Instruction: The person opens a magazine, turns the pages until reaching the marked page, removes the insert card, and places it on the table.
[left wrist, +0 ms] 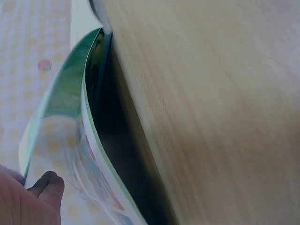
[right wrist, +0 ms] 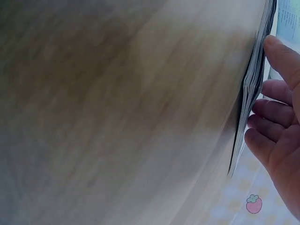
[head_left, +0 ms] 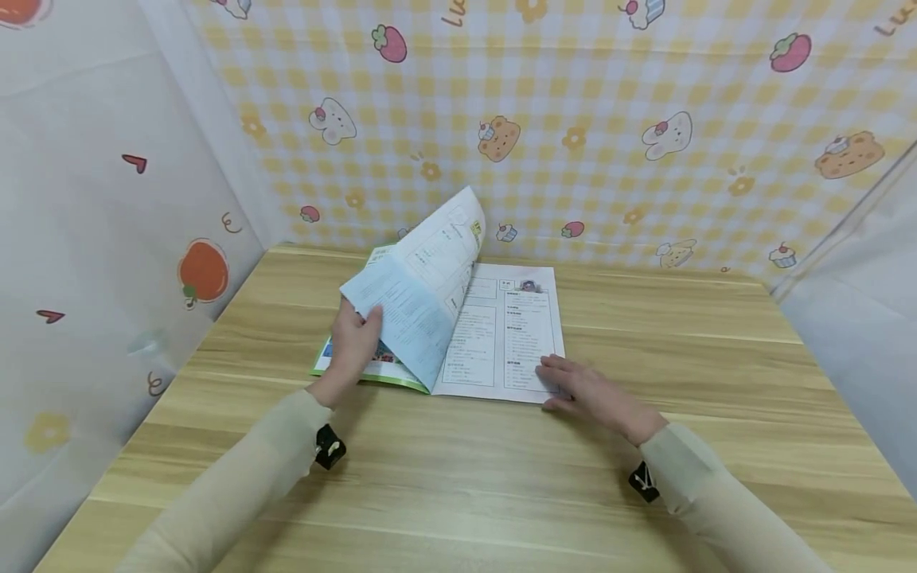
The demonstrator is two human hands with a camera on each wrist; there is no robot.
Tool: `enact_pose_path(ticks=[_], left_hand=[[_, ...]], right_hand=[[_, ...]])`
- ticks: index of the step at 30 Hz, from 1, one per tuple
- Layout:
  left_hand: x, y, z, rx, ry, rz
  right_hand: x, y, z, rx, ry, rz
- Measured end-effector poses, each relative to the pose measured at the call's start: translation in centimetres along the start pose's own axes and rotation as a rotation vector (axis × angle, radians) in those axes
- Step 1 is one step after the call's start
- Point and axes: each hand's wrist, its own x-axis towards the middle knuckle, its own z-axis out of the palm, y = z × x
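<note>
An open booklet [head_left: 469, 350] lies on the table, its right page printed with boxed text. My left hand [head_left: 356, 342] pinches the outer edge of a raised leaf [head_left: 408, 318], white above and pale blue below, which curls over the left side. Under that leaf shows a colourful left part with a green edge [head_left: 387, 382]. In the left wrist view, fingers [left wrist: 51, 190] of the left hand hold the lifted leaf. My right hand [head_left: 591, 394] rests at the lower right corner of the right page. The right wrist view shows its fingers [right wrist: 272, 112] loosely extended along the booklet's page edges [right wrist: 248, 89].
A wood-grain table [head_left: 458, 493] carries the booklet near its far edge. Behind stands a yellow checked cloth [head_left: 573, 103] with cartoon prints, and a white printed sheet [head_left: 93, 239] hangs at the left. Small black devices [head_left: 329, 447] sit at both wrists.
</note>
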Motion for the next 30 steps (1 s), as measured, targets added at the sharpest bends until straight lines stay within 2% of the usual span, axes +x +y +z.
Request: enact_pose_path(ticks=[2,4,8,10,13,15,18,25,27,30], left_hand=[[0.0,-0.4,-0.6,0.015,-0.001,-0.022],[0.0,-0.8,-1.1,0.079,-0.012,0.005],[-0.1,-1.7,-1.7,0.364,-0.072,0.145],[-0.3,-2.2,-1.7,0.51,-0.128,0.209],[-0.4,-2.7,-1.7,0.704,-0.232,0.26],[-0.6,-3.1,-1.6,0.786,-0.295,0.298],[-0.9,-3.7,-1.4,0.877,-0.364,0.338],[-1.4,-4.2,-1.5,1.081,-0.434,0.415],[-1.4,-4.2,-1.5,1.107,-0.455,0.427],[-1.5,-3.9,-1.4,1.106,-0.495,0.411]], right_hand=[[0.0,0.0,0.0,0.008,-0.019,0.01],[0.0,0.0,0.0,0.013,-0.029,0.018],[0.0,0.1,0.0,0.016,-0.038,0.025],[0.0,0.1,0.0,0.017,-0.043,0.028],[0.0,0.1,0.0,0.019,-0.044,0.029],[0.0,0.1,-0.1,0.028,-0.047,0.028],[0.1,0.1,-0.2,0.029,-0.05,0.015],[0.5,0.3,-0.5,0.005,-0.05,-0.06],[0.5,0.4,-0.6,0.003,-0.054,-0.069],[0.5,0.4,-0.7,0.001,-0.062,-0.077]])
